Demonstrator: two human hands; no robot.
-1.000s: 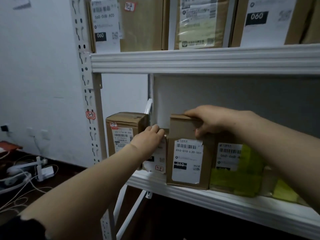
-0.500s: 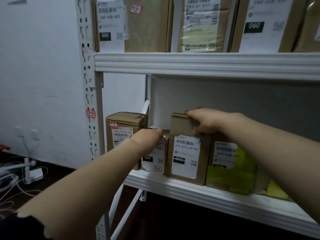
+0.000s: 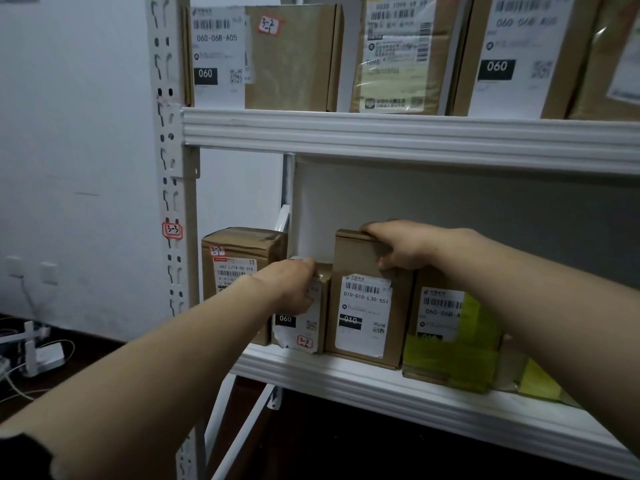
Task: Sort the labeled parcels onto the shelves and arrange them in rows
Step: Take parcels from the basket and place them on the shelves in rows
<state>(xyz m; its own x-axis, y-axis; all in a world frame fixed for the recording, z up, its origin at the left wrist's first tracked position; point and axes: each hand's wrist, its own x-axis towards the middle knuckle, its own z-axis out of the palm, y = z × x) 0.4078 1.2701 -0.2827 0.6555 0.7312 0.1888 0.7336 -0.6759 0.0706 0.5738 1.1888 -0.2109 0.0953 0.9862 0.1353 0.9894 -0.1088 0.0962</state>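
White lower shelf [image 3: 346,379], front row: four parcels counted, upright, side by side.
Item 1, 010 box [image 3: 367,327], third from left: your right hand [image 3: 401,245] grips its top edge, fingers curled over the top, thumb on the front face, arm outstretched.
Item 2, small 060 parcel [image 3: 301,327], touching item 1's left side: your left hand [image 3: 291,289] clasps its top, fingers curled.
Item 3, taped box [image 3: 242,251], far left.
Item 4, yellow-taped parcel [image 3: 450,341], right.
Upper shelf [image 3: 381,136]: four labelled upper parcels [image 3: 294,57] in view.

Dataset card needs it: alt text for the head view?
Two hands hold neighbouring parcels in a row on a white shelf: the right hand grips the top of the 010 box, the left hand the smaller 060 parcel. More labelled boxes stand on the upper shelf.
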